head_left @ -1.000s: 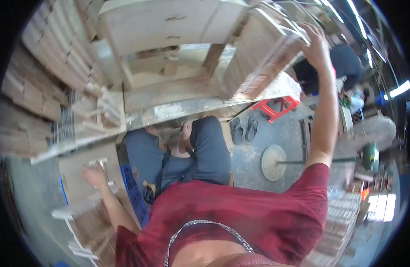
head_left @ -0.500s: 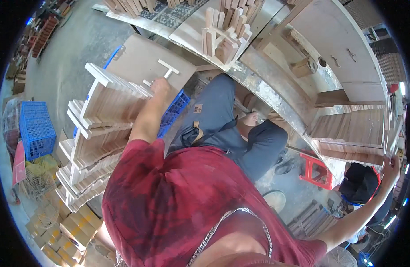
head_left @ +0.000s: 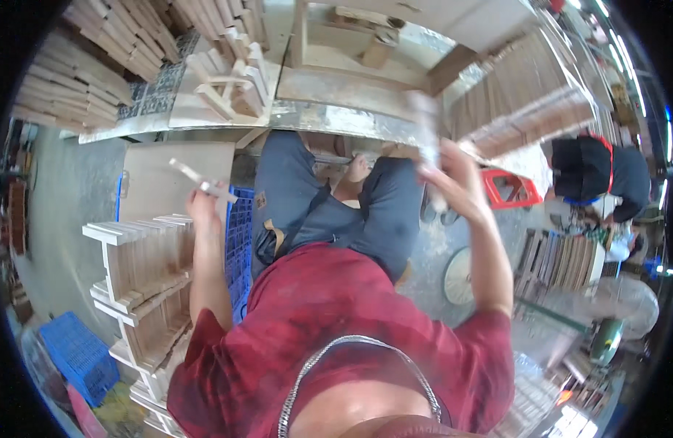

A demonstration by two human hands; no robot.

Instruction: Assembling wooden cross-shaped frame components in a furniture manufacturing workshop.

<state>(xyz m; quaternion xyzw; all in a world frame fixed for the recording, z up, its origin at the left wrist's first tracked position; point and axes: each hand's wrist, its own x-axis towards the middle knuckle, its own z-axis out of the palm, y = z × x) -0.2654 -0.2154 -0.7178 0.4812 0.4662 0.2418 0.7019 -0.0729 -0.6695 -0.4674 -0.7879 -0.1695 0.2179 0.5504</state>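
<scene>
Trouser patch [head_left: 260, 200] unreadable, wood [head_left: 188, 171] in left hand [head_left: 203, 207]

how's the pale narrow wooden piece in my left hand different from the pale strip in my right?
The pale narrow wooden piece in your left hand looks fairly sharp; the pale narrow strip in your right hand is heavily blurred, its material unclear. The wooden piece slants down rightward in the picture, while the strip stands nearly vertical. Both are pale, narrow and held one-handed.

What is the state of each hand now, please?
Left hand: closed on a pale wooden piece.
Right hand: holding a pale strip, blurred in view.
</scene>
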